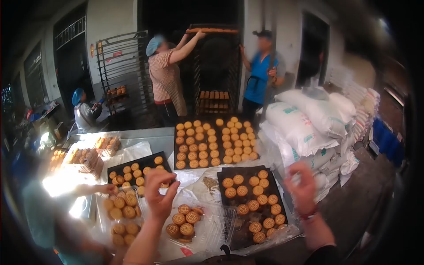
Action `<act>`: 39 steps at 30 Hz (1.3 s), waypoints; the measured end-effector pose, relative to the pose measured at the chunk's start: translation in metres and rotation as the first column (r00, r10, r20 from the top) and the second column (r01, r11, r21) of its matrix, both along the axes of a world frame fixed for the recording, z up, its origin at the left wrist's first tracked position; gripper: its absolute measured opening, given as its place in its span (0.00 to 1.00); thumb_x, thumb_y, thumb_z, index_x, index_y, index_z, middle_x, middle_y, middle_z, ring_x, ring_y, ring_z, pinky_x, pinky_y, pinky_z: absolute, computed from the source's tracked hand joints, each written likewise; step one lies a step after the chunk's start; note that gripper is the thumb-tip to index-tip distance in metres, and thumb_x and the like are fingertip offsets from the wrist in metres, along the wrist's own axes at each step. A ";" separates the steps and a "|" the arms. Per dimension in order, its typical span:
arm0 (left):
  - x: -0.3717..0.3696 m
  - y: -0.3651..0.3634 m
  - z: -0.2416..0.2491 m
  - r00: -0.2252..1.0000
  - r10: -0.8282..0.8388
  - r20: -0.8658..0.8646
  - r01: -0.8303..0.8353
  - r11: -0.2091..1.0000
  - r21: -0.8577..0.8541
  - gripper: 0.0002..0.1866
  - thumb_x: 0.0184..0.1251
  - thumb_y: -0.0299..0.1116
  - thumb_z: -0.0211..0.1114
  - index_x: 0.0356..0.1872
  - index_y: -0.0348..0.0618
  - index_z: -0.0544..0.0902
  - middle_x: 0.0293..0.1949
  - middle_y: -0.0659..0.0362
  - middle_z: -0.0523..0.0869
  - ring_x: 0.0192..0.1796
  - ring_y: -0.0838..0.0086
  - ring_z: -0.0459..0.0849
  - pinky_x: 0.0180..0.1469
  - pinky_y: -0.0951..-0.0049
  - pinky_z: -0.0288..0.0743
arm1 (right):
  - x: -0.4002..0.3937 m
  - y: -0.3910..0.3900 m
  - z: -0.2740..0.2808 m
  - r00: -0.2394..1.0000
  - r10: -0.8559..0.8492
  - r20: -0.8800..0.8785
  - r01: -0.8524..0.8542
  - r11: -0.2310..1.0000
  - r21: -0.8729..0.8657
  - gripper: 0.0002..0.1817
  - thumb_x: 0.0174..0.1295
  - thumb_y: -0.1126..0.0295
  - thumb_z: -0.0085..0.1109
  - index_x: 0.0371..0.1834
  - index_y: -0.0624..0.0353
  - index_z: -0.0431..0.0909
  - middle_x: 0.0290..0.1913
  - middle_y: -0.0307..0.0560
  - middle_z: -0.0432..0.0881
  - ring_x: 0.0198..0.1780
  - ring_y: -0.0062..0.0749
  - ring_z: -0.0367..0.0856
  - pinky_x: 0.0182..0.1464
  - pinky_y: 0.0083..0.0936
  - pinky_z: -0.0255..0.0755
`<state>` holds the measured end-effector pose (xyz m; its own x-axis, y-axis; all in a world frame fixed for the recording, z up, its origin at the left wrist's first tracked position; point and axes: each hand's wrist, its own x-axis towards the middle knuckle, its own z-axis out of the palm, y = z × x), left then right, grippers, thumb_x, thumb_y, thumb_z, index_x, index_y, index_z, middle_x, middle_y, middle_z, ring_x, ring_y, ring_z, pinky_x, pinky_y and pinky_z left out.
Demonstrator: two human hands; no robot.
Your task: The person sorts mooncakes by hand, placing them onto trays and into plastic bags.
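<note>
My left hand (159, 192) is raised over the table, fingers curled toward the thumb in a pinch. Whatever it may hold is too small or clear to make out. On the right, my right hand (303, 189) is also raised with bent fingers, slightly blurred, beside the edge of a dark tray (229, 172) of round golden pastries (258, 190). I cannot make out anything in its fingers. Between and below my hands, a clear plastic container (201, 240) holds several patterned pastries (186, 229). Its transparent lid (218, 225) appears to lie open toward the right.
A large tray (176, 145) of pastries lies farther back, and a smaller tray (115, 170) sits left. A co-worker's hand (107, 189) reaches over filled clear boxes (119, 216). White sacks (304, 126) are piled right. People stand by racks (121, 57) behind.
</note>
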<state>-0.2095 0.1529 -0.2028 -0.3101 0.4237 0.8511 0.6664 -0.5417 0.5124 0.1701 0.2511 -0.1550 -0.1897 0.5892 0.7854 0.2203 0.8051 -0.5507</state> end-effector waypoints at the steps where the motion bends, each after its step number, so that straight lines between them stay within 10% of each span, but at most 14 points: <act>1: 0.012 -0.027 0.060 0.989 -0.008 -0.145 0.047 0.963 0.267 0.15 0.53 0.23 0.79 0.42 0.44 0.87 0.41 0.56 0.83 0.42 0.68 0.80 0.43 0.68 0.75 | 0.006 -0.021 0.056 0.999 0.043 -0.033 -0.034 0.970 0.242 0.19 0.52 0.77 0.72 0.49 0.60 0.82 0.44 0.45 0.78 0.46 0.31 0.74 0.48 0.28 0.70; 2: 0.019 -0.053 0.108 0.971 -0.011 -0.239 0.124 0.877 0.464 0.15 0.53 0.23 0.79 0.42 0.44 0.87 0.41 0.56 0.83 0.42 0.68 0.80 0.43 0.68 0.75 | 0.009 -0.037 0.101 0.995 0.099 -0.008 -0.080 0.845 0.529 0.15 0.69 0.63 0.60 0.53 0.58 0.79 0.45 0.46 0.75 0.49 0.38 0.73 0.55 0.36 0.69; 6: 0.040 -0.122 0.198 0.871 -0.065 -0.487 0.426 0.595 0.681 0.15 0.54 0.24 0.78 0.43 0.45 0.86 0.41 0.56 0.83 0.43 0.68 0.80 0.44 0.68 0.75 | 0.027 -0.108 0.183 0.901 0.368 0.230 -0.398 0.492 0.774 0.14 0.67 0.61 0.64 0.53 0.48 0.81 0.43 0.41 0.71 0.48 0.35 0.71 0.57 0.39 0.67; 15: 0.056 -0.138 0.230 0.799 -0.113 -0.591 0.549 0.538 0.640 0.15 0.56 0.25 0.76 0.45 0.45 0.86 0.42 0.57 0.83 0.44 0.69 0.80 0.45 0.68 0.75 | 0.022 -0.126 0.213 0.759 0.533 0.374 -0.645 0.536 0.545 0.17 0.62 0.57 0.74 0.54 0.24 0.85 0.39 0.28 0.61 0.44 0.27 0.68 0.59 0.44 0.62; 28: 0.114 -0.161 0.255 0.765 0.039 -0.643 0.568 0.431 0.701 0.14 0.59 0.26 0.73 0.47 0.45 0.84 0.43 0.58 0.82 0.45 0.70 0.80 0.47 0.68 0.75 | 0.043 -0.102 0.210 0.590 0.606 0.534 -0.792 0.306 0.528 0.10 0.64 0.60 0.68 0.48 0.32 0.84 0.38 0.30 0.63 0.42 0.26 0.68 0.60 0.43 0.63; 39: 0.147 -0.167 0.271 0.725 0.042 -0.687 0.546 0.573 0.611 0.14 0.62 0.27 0.71 0.49 0.45 0.83 0.44 0.59 0.81 0.46 0.71 0.80 0.48 0.68 0.76 | 0.047 -0.081 0.211 0.550 0.711 0.439 -0.781 0.252 0.571 0.09 0.65 0.62 0.64 0.47 0.36 0.82 0.37 0.31 0.64 0.41 0.27 0.69 0.61 0.43 0.63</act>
